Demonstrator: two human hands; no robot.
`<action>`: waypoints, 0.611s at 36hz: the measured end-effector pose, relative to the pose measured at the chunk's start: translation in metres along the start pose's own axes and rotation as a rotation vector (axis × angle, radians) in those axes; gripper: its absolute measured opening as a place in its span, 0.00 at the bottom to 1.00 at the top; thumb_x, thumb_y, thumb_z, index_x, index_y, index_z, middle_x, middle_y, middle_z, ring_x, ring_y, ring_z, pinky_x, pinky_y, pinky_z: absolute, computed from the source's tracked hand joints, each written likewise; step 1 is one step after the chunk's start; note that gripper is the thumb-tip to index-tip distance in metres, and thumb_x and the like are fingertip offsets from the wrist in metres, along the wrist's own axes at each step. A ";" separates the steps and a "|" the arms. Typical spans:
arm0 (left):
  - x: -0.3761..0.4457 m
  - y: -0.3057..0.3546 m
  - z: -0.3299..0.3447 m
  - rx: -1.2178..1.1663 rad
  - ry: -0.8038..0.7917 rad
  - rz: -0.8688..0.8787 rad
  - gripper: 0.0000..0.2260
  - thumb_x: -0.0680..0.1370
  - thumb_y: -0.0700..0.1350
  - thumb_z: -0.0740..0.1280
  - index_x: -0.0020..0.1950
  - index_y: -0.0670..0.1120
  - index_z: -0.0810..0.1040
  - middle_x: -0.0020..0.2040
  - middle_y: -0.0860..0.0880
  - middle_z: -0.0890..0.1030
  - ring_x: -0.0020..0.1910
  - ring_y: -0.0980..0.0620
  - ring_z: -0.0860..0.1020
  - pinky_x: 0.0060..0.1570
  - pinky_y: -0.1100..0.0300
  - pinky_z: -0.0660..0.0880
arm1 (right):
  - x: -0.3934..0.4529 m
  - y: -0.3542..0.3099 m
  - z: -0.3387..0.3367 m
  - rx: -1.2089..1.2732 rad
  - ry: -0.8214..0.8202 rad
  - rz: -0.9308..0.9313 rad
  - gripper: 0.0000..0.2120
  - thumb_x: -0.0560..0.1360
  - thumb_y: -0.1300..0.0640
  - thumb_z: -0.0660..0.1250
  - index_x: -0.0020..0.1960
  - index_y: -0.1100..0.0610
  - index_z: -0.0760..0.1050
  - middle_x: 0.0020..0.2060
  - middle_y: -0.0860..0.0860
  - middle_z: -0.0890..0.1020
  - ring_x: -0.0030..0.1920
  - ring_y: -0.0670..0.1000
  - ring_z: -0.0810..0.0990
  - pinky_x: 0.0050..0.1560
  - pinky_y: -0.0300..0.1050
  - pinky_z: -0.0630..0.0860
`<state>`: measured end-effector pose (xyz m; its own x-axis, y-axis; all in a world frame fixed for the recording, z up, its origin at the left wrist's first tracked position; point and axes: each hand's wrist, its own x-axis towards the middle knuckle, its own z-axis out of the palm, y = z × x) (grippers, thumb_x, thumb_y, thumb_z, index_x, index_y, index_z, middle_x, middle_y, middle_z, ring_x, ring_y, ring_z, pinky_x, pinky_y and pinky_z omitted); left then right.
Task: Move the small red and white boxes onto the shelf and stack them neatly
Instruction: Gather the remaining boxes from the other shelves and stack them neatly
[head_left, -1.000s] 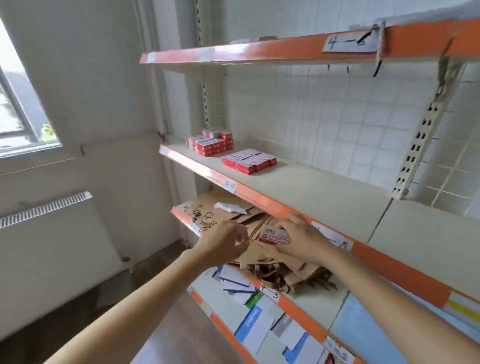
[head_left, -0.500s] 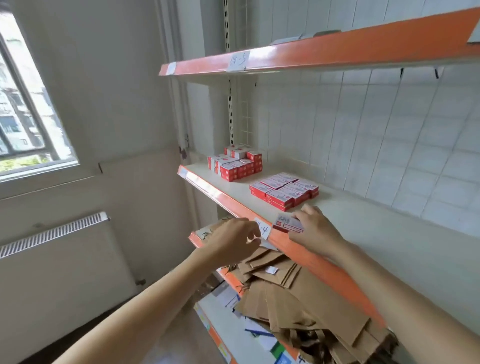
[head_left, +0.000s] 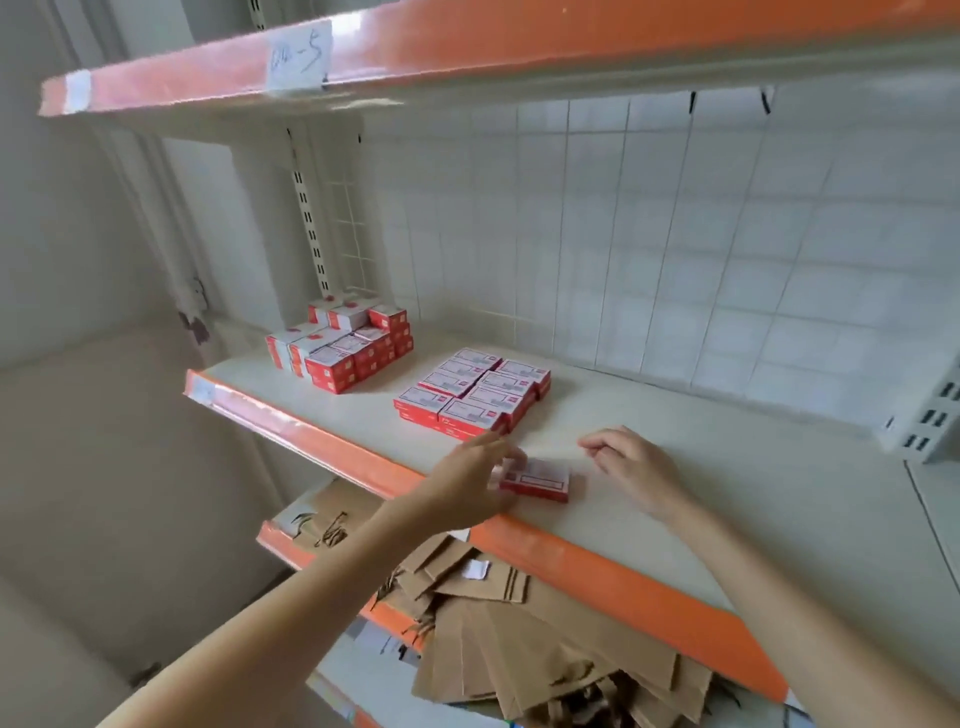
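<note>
A view from a head-worn camera, looking down two bare forearms at a cream shelf with an orange front edge.

A single small red and white box lies flat on the shelf, close to the front edge. Its long axis runs left to right, roughly along the shelf edge, with the white label facing up.

The left hand is at the box's left end. Its fingers reach over that end and the thumb sits low near the shelf edge, so the grip appears to pinch the box there, though motion blur at the fingertips makes the contact hard to confirm.

The right hand hovers just to the right of the box and slightly behind it, not touching it. Its fingers are loosely curled and hold nothing.

Further back and to the left sits a low flat block of boxes, laid side by side in two rows, their long axes running roughly the same way as the loose box. The loose box lies in front of this block, near but apart from it.

Beyond that, in the far left corner, stands a taller stack of boxes.

Judging from this layout, the box must travel away from the person and slightly left to join the block. The left hand, already on it, is the nearer one for that move.

On the shelf below lie brown paper bags.
</note>
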<state>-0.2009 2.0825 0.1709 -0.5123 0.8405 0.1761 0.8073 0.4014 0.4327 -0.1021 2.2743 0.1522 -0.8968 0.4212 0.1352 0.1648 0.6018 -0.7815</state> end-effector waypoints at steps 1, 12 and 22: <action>0.004 -0.004 0.001 -0.019 -0.017 0.009 0.15 0.72 0.38 0.69 0.59 0.43 0.78 0.55 0.47 0.76 0.51 0.49 0.75 0.53 0.58 0.73 | -0.003 0.002 0.001 0.036 0.074 0.009 0.11 0.76 0.63 0.59 0.51 0.58 0.79 0.47 0.51 0.77 0.49 0.48 0.75 0.52 0.36 0.67; 0.049 0.005 0.026 -0.236 0.003 0.020 0.16 0.80 0.49 0.61 0.45 0.38 0.79 0.43 0.43 0.79 0.39 0.47 0.75 0.41 0.58 0.69 | -0.004 0.014 -0.011 0.003 0.424 0.117 0.15 0.73 0.72 0.56 0.54 0.64 0.77 0.54 0.58 0.76 0.49 0.49 0.73 0.45 0.31 0.64; 0.042 -0.005 0.034 -0.275 0.116 0.077 0.12 0.75 0.50 0.70 0.52 0.44 0.81 0.48 0.48 0.74 0.36 0.59 0.74 0.38 0.77 0.66 | -0.003 0.015 -0.005 -0.065 0.337 0.084 0.14 0.74 0.69 0.57 0.54 0.61 0.78 0.53 0.55 0.76 0.49 0.48 0.74 0.48 0.33 0.64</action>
<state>-0.2163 2.1285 0.1462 -0.4958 0.8110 0.3105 0.7433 0.2114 0.6347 -0.0949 2.2852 0.1432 -0.6950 0.6649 0.2738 0.2678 0.5927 -0.7596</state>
